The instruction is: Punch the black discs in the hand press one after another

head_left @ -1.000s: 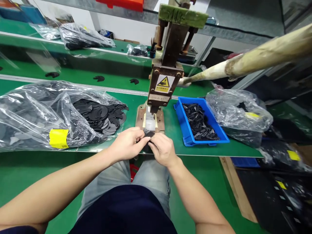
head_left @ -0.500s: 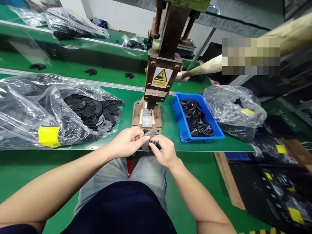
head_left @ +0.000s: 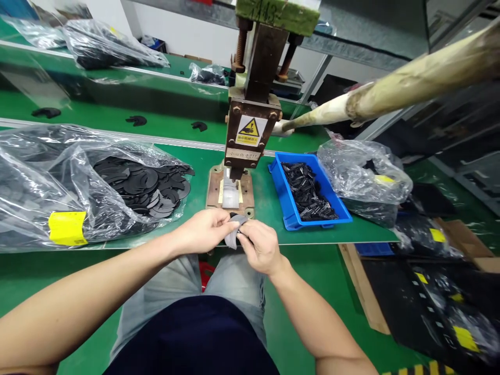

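In front of the bench edge, my left hand point(head_left: 207, 229) pinches a dark grey, curved flat piece point(head_left: 232, 238) between thumb and fingers. My right hand point(head_left: 261, 246) is closed at that piece's right edge, its fingertips on a small black part point(head_left: 240, 232) that they mostly cover. Whether the two pieces are joined cannot be seen. Just beyond my hands stands a hand press, its ram point(head_left: 236, 172) raised over a metal plate point(head_left: 230, 197) on a brown base point(head_left: 213, 195).
Left lies a clear plastic bag point(head_left: 74, 161) spilling black crescent pieces point(head_left: 140, 179). A blue bin point(head_left: 288, 208) of small black parts point(head_left: 308, 192) stands right, beside another bag point(head_left: 363, 177). The press's long wrapped lever point(head_left: 375, 99) reaches right. Several black pieces point(head_left: 136, 121) lie behind.
My right hand has turned and closed in on the grey piece; the black part, plainer before, is now mostly covered by my fingers. The view has shifted slightly.
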A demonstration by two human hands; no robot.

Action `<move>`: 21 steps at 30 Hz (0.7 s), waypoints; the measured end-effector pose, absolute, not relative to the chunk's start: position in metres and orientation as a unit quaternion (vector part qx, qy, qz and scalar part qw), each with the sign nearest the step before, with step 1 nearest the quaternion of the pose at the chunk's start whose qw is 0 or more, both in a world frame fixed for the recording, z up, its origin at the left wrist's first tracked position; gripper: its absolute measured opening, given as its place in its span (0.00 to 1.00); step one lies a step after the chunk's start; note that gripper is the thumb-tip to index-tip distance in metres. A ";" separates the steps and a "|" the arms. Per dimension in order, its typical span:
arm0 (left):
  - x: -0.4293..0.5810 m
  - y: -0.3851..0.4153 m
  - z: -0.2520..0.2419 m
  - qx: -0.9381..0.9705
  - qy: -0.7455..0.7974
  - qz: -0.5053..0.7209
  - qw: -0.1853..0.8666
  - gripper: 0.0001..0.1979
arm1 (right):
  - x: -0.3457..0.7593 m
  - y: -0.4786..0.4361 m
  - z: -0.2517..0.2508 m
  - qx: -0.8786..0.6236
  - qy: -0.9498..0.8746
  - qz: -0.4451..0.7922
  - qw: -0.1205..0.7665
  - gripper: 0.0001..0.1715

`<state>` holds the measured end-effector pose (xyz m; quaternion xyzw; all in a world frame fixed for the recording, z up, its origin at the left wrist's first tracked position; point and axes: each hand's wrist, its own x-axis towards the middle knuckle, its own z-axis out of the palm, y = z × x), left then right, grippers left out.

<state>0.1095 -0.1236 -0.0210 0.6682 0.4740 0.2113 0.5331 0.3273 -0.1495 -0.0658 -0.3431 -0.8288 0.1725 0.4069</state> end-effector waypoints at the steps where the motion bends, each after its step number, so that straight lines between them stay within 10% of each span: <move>1: 0.110 -0.124 -0.020 0.668 0.474 0.223 0.529 0.24 | 0.328 -0.151 -0.065 -0.347 -0.824 0.176 0.413 0.10; 13: 0.109 -0.145 -0.049 0.542 0.336 0.275 0.719 0.21 | 0.341 -0.170 -0.026 -0.397 -0.784 0.302 0.369 0.08; 21: 0.082 -0.143 -0.111 0.715 0.457 0.289 0.444 0.20 | 0.380 -0.104 0.005 -0.532 -0.752 0.244 0.302 0.12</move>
